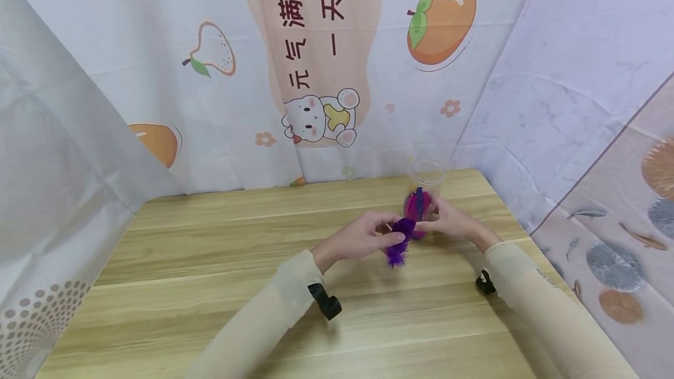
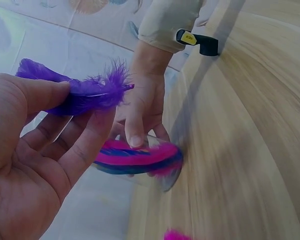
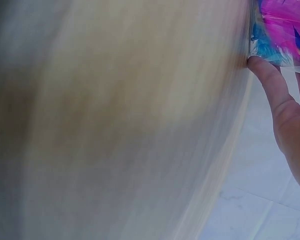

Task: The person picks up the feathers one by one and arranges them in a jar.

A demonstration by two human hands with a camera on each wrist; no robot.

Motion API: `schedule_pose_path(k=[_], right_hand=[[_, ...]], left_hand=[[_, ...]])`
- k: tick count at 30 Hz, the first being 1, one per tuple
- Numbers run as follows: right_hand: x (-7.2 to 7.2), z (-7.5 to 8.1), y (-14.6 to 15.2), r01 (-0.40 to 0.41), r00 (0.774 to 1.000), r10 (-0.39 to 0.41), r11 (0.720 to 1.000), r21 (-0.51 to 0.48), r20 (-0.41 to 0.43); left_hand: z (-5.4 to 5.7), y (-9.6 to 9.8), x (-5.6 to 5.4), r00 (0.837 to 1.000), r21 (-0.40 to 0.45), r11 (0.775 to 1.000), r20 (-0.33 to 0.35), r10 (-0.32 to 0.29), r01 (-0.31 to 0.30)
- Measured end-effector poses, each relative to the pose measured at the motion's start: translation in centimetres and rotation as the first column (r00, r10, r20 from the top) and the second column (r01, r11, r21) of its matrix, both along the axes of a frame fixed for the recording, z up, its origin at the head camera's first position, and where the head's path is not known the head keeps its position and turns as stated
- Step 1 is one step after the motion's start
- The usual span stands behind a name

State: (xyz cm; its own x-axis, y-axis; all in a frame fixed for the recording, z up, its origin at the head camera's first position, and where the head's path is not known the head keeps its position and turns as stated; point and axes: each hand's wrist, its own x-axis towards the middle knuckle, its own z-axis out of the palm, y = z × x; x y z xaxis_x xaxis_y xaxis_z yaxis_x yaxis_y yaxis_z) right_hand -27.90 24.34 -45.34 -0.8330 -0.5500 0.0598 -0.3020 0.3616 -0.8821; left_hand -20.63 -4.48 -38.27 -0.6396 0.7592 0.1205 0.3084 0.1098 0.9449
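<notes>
My left hand (image 1: 360,237) pinches a purple feather (image 2: 90,94) between thumb and fingers, its fluffy end pointing away from the palm. Just to the right, my right hand (image 1: 454,221) grips the lower part of a clear cup (image 1: 427,174) that stands on the table. Pink and blue feathers (image 2: 140,159) fill the bottom of the cup. Some light-blue feathers (image 3: 270,47) show through its wall in the right wrist view. The purple feather is held in front of the cup, outside it.
Both hands work over a wooden table (image 1: 210,268), near its back right corner. A pink tuft (image 2: 176,235) shows at the lower edge of the left wrist view. Printed cloth (image 1: 337,162) hangs behind the table. Dark wrist mounts (image 1: 326,302) sit on both sleeves.
</notes>
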Motion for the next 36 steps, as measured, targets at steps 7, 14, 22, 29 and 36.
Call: schedule_pose_path(k=[7,14,22,29,36], right_hand=[[-0.3,-0.2,0.1,-0.041,0.999,0.04,0.999,-0.036,-0.019],[-0.5,0.0,0.1,-0.061,0.998,0.06,0.997,-0.045,-0.029],[-0.3,0.0,0.2,-0.013,1.0,0.013,1.0,-0.018,-0.009],[-0.4,0.0,0.3,-0.017,1.0,0.016,1.0,-0.022,-0.016],[-0.4,-0.3,0.3,-0.025,1.0,0.025,0.999,-0.031,-0.003]], left_hand=[[0.3,0.4,-0.3,1.0,0.031,0.999,0.021,-0.012,0.011],[0.8,0.8,-0.7,1.0,0.024,1.0,-0.017,-0.004,0.005],[1.5,1.5,-1.2,0.999,0.014,1.0,-0.042,0.005,-0.004],[2.5,2.3,-1.6,1.0,0.035,0.999,-0.008,0.008,-0.007],[3.5,3.2,-2.1,1.0,0.098,0.995,-0.013,0.019,-0.017]])
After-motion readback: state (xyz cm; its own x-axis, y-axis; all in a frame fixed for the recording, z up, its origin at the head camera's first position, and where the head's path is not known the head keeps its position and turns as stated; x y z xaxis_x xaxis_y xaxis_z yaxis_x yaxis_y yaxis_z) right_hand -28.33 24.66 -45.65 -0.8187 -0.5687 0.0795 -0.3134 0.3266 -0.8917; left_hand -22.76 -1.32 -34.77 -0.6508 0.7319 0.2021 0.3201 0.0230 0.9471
